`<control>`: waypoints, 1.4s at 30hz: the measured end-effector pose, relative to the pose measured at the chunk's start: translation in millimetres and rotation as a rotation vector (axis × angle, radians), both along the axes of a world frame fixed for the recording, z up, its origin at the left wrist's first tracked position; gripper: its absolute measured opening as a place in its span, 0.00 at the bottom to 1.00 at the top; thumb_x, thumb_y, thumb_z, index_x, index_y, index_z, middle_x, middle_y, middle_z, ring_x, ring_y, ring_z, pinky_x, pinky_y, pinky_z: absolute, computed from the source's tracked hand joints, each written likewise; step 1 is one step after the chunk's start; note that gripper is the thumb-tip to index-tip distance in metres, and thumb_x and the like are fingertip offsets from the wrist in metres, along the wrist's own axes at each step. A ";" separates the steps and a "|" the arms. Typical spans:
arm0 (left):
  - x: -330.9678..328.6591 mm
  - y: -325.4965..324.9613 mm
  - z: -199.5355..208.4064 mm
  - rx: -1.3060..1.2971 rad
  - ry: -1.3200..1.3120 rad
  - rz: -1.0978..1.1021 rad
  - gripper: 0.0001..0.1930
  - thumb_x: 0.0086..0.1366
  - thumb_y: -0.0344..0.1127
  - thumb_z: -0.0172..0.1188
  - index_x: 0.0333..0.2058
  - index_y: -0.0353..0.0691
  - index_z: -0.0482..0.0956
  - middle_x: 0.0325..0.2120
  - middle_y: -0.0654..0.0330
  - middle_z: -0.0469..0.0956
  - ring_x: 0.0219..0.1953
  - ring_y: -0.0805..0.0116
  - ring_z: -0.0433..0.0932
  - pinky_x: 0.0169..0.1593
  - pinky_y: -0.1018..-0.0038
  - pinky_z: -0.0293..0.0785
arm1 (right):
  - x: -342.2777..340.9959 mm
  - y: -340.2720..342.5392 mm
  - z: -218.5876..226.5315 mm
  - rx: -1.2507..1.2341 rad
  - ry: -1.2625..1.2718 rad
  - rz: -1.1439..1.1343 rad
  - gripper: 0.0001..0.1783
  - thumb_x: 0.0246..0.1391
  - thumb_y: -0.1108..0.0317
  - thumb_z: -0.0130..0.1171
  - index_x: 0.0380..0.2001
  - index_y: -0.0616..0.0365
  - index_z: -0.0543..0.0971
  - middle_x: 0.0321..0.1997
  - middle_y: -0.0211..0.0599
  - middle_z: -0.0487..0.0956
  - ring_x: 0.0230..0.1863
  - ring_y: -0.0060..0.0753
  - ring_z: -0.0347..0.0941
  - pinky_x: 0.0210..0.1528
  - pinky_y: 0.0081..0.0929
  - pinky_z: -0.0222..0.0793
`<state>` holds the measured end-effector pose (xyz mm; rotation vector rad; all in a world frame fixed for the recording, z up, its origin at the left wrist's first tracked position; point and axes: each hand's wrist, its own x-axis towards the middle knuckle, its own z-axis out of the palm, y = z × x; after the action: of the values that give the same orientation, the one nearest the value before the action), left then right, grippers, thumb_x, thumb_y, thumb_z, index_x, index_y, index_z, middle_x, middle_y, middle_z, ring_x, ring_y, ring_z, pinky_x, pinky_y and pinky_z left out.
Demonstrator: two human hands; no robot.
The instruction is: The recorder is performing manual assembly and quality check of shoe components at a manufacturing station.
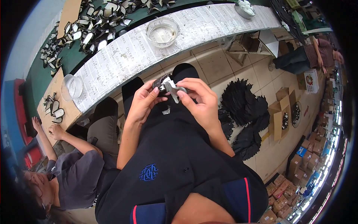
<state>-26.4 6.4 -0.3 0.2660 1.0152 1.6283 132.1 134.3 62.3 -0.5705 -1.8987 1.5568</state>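
In the head view, the left hand (143,99) and the right hand (199,99) meet in front of the body, and the fingers of both are clamped on one small shoe piece (172,89), dark with white and silvery grey parts. The piece sits between the two sets of fingers, the left thumb against its left side and the right thumb against its right; its far side is partly hidden, so its full shape cannot be told. Just below the fingers, a small pale scrap (166,110) lies on the dark clothing (160,128). Beyond the fingers curves a long surface (203,18) covered in pale printed paper, with a clear round bowl (162,44) standing on it almost straight ahead of them. Left of the fingers, near the end of the paper, is a clear dish (76,86); farther left and beyond lies a heap of black shoes (89,37) with pale insoles. Well to the right of the fingers and beyond, a bowl of white pieces (243,13) stands on the same surface. To the right of the fingers, a black ragged-edged pile (240,102) lies on the tiled floor (212,61), with an open cardboard box (275,125) farther right. Lower left of the fingers sits a co-worker (76,175), both hands at a brown board (71,112).
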 end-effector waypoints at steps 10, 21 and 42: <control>-62.1 9.5 96.8 -0.118 1.515 0.897 0.17 0.69 0.26 0.57 0.55 0.26 0.74 0.45 0.54 0.79 0.41 0.71 0.77 0.48 0.75 0.73 | 20.8 21.1 -4.1 -0.233 0.115 -0.062 0.11 0.61 0.78 0.59 0.46 0.68 0.79 0.50 0.39 0.76 0.47 0.23 0.75 0.49 0.21 0.74; -200.7 201.4 287.3 0.263 2.096 1.237 0.20 0.66 0.41 0.63 0.49 0.31 0.80 0.49 0.47 0.80 0.52 0.53 0.79 0.55 0.66 0.73 | 43.5 26.5 -6.6 -0.213 0.125 -0.176 0.11 0.61 0.78 0.59 0.46 0.67 0.79 0.50 0.38 0.76 0.47 0.23 0.75 0.49 0.20 0.73; -374.9 168.1 -17.3 -0.744 2.203 0.124 0.07 0.59 0.36 0.60 0.33 0.42 0.83 0.30 0.53 0.83 0.39 0.50 0.81 0.50 0.54 0.72 | 50.1 32.5 -9.5 -0.129 0.127 -0.308 0.09 0.59 0.75 0.62 0.43 0.65 0.81 0.45 0.35 0.79 0.39 0.21 0.77 0.39 0.18 0.76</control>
<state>-401.2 174.6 -17.6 1.6023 3.0402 0.2673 182.2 166.7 52.8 -0.7622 -1.5417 1.4816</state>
